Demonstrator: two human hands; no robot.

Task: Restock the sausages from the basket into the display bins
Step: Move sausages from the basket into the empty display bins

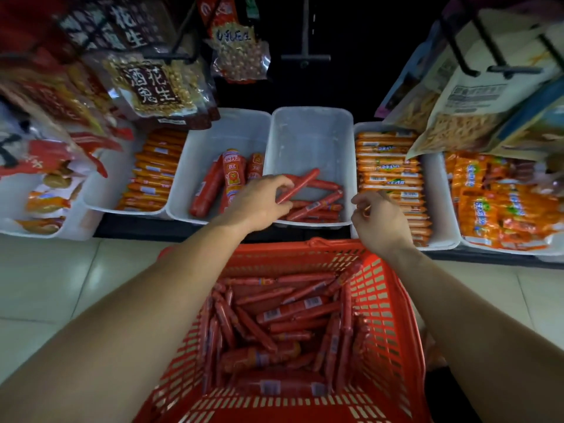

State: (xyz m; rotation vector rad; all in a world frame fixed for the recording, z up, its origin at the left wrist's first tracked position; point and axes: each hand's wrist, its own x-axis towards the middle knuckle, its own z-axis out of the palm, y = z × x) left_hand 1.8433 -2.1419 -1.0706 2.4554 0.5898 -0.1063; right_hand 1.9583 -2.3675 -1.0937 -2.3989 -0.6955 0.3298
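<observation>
Red plastic lattice basket [381, 300], heaped with thin red sausages [290, 312]. Beyond, clear plastic display bin [308, 132], few inside. Left hand [259, 206] over bin, fingers pinching one slim red sausage [300, 184]. Right hand [380, 222] beside, fingers curled; holding anything, cannot tell.

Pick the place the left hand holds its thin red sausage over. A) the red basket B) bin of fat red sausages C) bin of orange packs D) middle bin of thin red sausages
D: the left hand grips the sausage above the middle bin, where other thin sausages lie.
</observation>
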